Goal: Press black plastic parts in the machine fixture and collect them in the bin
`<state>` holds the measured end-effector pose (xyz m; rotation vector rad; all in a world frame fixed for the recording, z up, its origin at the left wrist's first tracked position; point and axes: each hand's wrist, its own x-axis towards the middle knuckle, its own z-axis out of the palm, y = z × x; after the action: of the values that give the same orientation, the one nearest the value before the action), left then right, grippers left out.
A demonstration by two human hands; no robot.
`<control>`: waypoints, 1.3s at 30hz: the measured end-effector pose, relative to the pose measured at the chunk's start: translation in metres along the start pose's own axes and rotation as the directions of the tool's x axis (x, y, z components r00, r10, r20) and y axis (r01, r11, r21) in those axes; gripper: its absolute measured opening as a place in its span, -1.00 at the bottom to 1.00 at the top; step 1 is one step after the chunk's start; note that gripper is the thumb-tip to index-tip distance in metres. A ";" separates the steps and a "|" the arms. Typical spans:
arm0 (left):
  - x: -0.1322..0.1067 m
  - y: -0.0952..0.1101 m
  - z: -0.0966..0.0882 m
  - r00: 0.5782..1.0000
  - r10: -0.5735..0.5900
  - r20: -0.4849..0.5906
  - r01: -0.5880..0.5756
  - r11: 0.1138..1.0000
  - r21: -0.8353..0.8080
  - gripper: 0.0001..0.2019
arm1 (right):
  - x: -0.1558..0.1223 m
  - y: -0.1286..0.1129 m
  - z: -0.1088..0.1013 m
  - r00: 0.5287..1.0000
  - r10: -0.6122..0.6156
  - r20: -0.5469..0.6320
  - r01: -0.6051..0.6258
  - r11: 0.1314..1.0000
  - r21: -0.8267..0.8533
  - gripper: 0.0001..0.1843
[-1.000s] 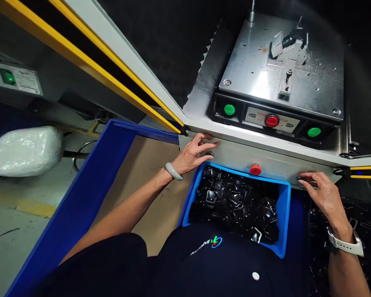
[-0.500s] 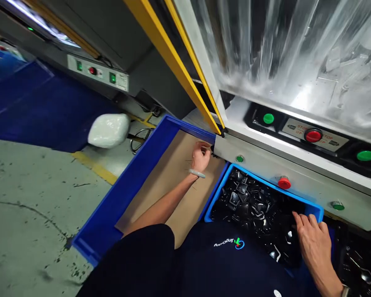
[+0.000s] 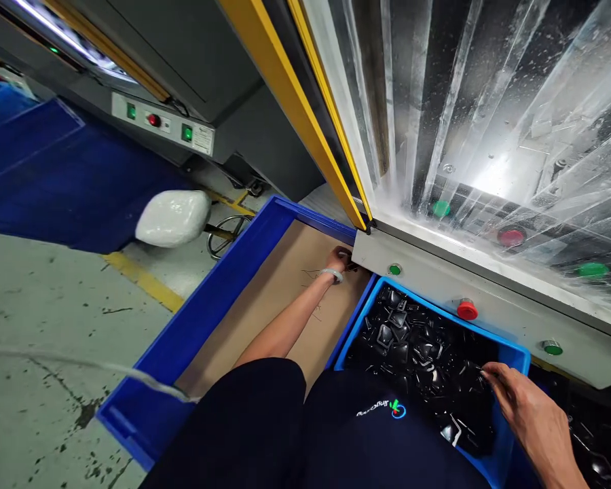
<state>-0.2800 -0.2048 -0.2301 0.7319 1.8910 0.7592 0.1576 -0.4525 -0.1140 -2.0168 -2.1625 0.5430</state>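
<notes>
My left hand [image 3: 339, 258] reaches to the far end of a blue tray [image 3: 193, 326] lined with brown cardboard, beside the corner of a grey machine. Its fingers are curled and shaded, with small dark pieces next to them; what they hold is hard to see. A pale bangle circles that wrist. At the right side of a light-blue bin [image 3: 515, 356], my right hand [image 3: 532, 407] pinches a glossy black plastic part [image 3: 471, 371] between thumb and fingertips. Many similar black parts [image 3: 400, 353] fill the bin in a loose heap.
The machine front carries a green button [image 3: 395, 269], a red button [image 3: 467, 309] and another green one [image 3: 552, 347]. Above them stands a clear panel [image 3: 468, 122] beside a yellow post [image 3: 305, 115]. A plastic-wrapped stool seat [image 3: 174, 219] is left of the tray. More black parts lie at far right.
The clear panel has come down over the upper row of buttons. My left hand has moved farther toward the machine corner. My right hand now shows a black part lifted in its fingertips.
</notes>
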 end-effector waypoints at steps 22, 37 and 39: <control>-0.183 0.089 0.037 0.777 0.436 0.454 -0.106 0.801 -0.589 -0.67 | 0.119 -0.122 -0.054 0.976 0.155 -0.154 0.039 0.570 0.821 -0.67; -0.179 0.168 0.102 0.361 0.852 0.380 -0.817 0.485 -0.311 -0.85 | 0.181 -0.067 -0.116 0.989 0.025 -0.149 0.089 0.698 0.711 -0.65; -0.162 0.199 0.113 0.367 0.856 0.363 -0.813 0.485 -0.322 -0.88 | 0.219 -0.062 -0.148 0.962 0.032 -0.270 0.138 0.797 0.588 -0.65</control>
<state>-0.0818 -0.1784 -0.0334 1.7240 0.8875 1.1280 0.1288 -0.2139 0.0130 -1.5608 -1.6004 0.7807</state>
